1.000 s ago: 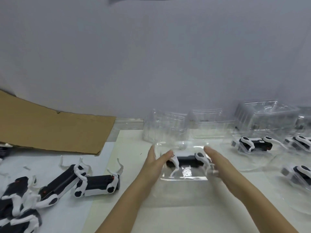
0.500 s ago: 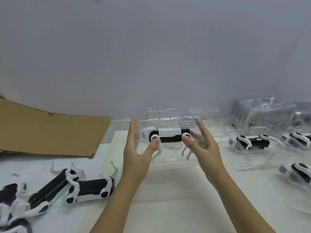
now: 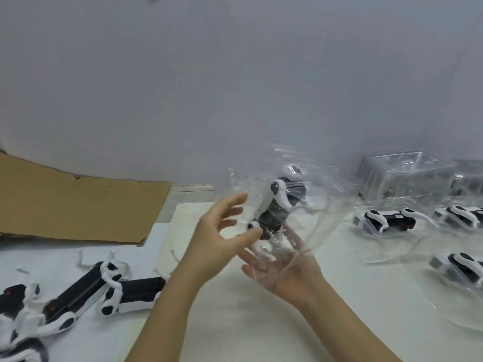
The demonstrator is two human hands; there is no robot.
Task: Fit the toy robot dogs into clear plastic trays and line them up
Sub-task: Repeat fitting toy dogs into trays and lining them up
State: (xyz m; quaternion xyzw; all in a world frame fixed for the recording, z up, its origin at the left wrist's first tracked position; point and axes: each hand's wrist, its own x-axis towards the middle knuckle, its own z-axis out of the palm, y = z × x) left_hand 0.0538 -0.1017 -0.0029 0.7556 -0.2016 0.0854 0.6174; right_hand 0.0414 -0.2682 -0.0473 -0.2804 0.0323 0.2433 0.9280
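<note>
I hold a clear plastic tray (image 3: 328,205) in the air above the table, tipped nearly on end. A black and white toy robot dog (image 3: 274,212) sits inside it, standing almost upright. My left hand (image 3: 219,236) is at the tray's left side with fingers spread and its thumb pressing on the dog's lower end. My right hand (image 3: 285,270) lies palm up under the tray and carries it on straight fingers. Loose dogs (image 3: 136,296) lie at the lower left. At the right, three more dogs (image 3: 384,220) sit in trays.
A stack of empty clear trays (image 3: 407,176) stands against the wall at the back right. A sheet of brown cardboard (image 3: 78,205) lies at the back left. Trayed dogs take up the table's right edge (image 3: 460,270).
The tray with the dog was lifted off the table and turned from lying flat to nearly upright. My right hand has gone under it, palm up, and my left fingers have spread.
</note>
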